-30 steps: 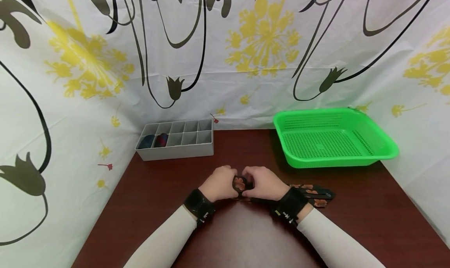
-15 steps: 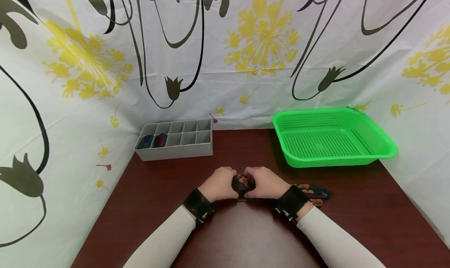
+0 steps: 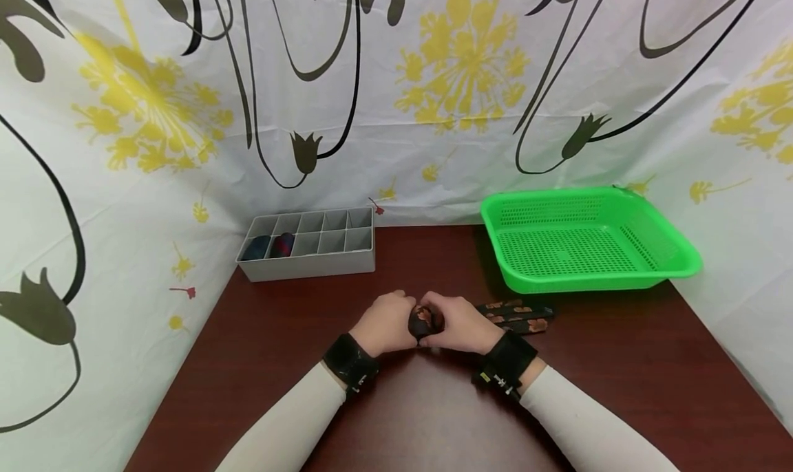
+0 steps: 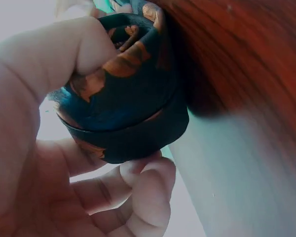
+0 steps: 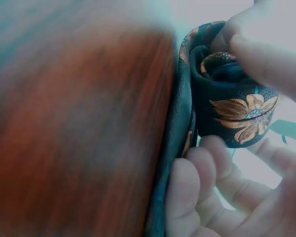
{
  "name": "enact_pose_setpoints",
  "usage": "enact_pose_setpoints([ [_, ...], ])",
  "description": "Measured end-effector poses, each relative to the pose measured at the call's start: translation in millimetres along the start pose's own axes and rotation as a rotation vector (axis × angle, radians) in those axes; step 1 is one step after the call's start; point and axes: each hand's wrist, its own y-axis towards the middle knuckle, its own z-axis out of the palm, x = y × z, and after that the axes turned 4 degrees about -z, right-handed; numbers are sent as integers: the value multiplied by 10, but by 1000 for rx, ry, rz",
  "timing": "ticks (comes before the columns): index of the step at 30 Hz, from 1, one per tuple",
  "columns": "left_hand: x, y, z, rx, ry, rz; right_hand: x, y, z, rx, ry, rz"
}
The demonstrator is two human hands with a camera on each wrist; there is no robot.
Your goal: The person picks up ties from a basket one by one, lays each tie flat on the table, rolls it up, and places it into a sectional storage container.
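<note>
A dark necktie (image 3: 423, 322) with orange-brown flowers is partly wound into a roll between my two hands. My left hand (image 3: 383, 324) holds the roll from the left; in the left wrist view its thumb lies at the top of the rolled necktie (image 4: 133, 106) and the fingers curl beneath. From the other side my right hand (image 3: 464, 325) grips it, and the right wrist view shows the thumb on the coiled necktie (image 5: 237, 113) with fingertips by the unrolled band. Beyond the right wrist, the flat tail lies in layered strips on the table. My right palm is hidden in the head view.
A grey divided box (image 3: 310, 265) stands at the back left, with a dark blue roll (image 3: 256, 248) and a red-and-blue roll (image 3: 283, 245) in its front compartments. A green plastic basket (image 3: 595, 283) stands at the back right. Behind the table (image 3: 285, 334) hangs a flowered cloth (image 3: 434, 183).
The necktie's flat tail has slid left and slightly away from me across the table. Both hands keep their hold on the roll, and the right hand has shifted slightly.
</note>
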Motion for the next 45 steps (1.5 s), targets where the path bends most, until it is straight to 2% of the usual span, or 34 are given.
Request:
enact_pose_setpoints([
  [2,13,9,7,22,-39,0,-16,2,-2,-14,10,-23],
  [6,50,37,49,59,-135,-35,-66,-3,-14,-37,-6,1],
  [10,78,75,115,41,-191,-38,-108,-5,-51,-20,-35,28],
  [16,44,60,49,8,-126,3,-28,18,-170,21,60,-25],
  [20,25,38,-23,49,-111,17,15,32,-200,-14,49,-57],
  [25,32,42,-5,113,-204,-14,-111,23,-169,-7,-23,12],
  [30,34,58,104,64,-255,-24,-239,14,-155,43,-30,73],
  [32,28,60,133,34,-234,-16,-236,14,-172,67,-16,57],
  [35,3,34,93,17,-184,-15,-172,30,-206,84,-5,15],
  [40,-34,-18,-50,37,-89,-5,-27,48,-223,32,6,-50],
  [43,-33,-16,-67,55,-82,6,-6,36,-209,21,0,-46],
  [45,-29,-10,-53,73,-106,-1,-36,22,-194,33,-21,-12],
])
